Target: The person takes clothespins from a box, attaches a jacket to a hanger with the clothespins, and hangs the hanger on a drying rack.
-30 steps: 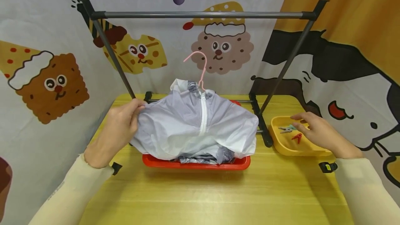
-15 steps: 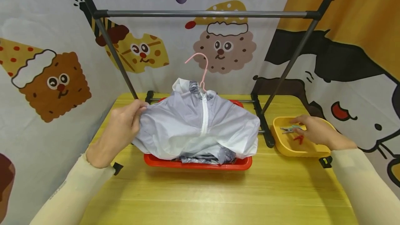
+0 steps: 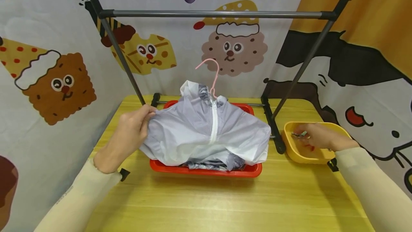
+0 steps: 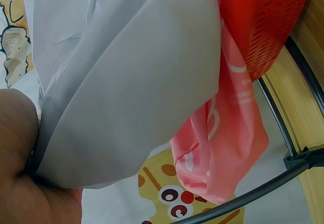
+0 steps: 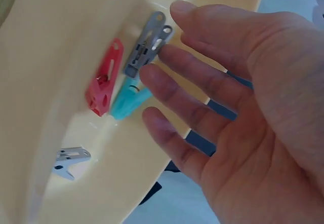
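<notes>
A light grey and white zip jacket (image 3: pixel 183 128) hangs on a pink hanger (image 3: pixel 216 78) over a red basket (image 3: pixel 206 169). My left hand (image 3: pixel 130 131) pinches the jacket at its left shoulder side; the left wrist view has the grey cloth (image 4: pixel 136 92) bunched at the thumb. On the right, my right hand (image 3: pixel 317 137) reaches into a yellow tray (image 3: pixel 296 156). Its fingers are spread and loosely bent in the right wrist view, with fingertips right beside a grey clothespin (image 5: pixel 144 44) and a teal clothespin (image 5: pixel 129 100). A red clothespin (image 5: pixel 105 79) lies next to them.
A dark metal rack (image 3: pixel 219 14) spans the back, its side poles slanting down to feet on the wooden table (image 3: pixel 199 203). Pink cloth (image 4: pixel 228 133) hangs out of the basket in the left wrist view. Another grey clothespin (image 5: pixel 72 160) lies apart in the tray.
My right hand has moved left and down into the yellow tray, over the clothespins. The left hand keeps its pinch on the jacket, and the hanger hook has tipped slightly lower.
</notes>
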A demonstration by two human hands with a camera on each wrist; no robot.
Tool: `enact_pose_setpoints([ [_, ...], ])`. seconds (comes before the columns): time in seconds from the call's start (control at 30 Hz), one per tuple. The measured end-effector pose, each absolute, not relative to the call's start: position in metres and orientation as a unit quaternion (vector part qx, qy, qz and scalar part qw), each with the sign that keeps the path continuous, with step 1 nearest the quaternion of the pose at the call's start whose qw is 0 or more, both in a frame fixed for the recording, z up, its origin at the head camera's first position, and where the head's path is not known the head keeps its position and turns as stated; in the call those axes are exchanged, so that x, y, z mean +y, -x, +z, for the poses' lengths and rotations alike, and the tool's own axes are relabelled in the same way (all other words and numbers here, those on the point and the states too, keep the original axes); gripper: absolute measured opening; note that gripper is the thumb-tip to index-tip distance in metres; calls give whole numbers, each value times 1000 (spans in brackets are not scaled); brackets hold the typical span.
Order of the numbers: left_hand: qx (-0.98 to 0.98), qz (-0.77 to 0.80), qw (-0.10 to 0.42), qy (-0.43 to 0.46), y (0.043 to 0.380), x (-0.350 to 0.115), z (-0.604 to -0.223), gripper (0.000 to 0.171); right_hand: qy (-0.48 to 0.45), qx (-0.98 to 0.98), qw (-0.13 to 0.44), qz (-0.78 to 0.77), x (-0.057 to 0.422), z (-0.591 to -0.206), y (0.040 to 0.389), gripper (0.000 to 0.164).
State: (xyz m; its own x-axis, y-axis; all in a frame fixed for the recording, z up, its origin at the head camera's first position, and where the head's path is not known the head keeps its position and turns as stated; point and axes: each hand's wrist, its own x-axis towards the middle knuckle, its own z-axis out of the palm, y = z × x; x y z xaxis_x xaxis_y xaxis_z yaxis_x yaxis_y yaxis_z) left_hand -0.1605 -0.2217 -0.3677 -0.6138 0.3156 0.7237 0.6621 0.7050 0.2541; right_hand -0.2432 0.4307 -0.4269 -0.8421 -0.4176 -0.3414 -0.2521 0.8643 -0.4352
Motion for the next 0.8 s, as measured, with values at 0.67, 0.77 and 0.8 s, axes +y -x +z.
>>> enact_pose_setpoints([
  [0.67, -861, -257, 331, 287, 159, -221, -364, 9, 200, 952, 173, -151, 426, -446, 250, 35],
  [0.77, -861, -253, 333, 288, 159, -221, -364, 9, 202, 954, 168, -145, 426, -449, 251, 33],
  [0.8, -862, -250, 334, 288, 159, -222, -364, 9, 203, 954, 166, -143, 426, -450, 252, 31],
])
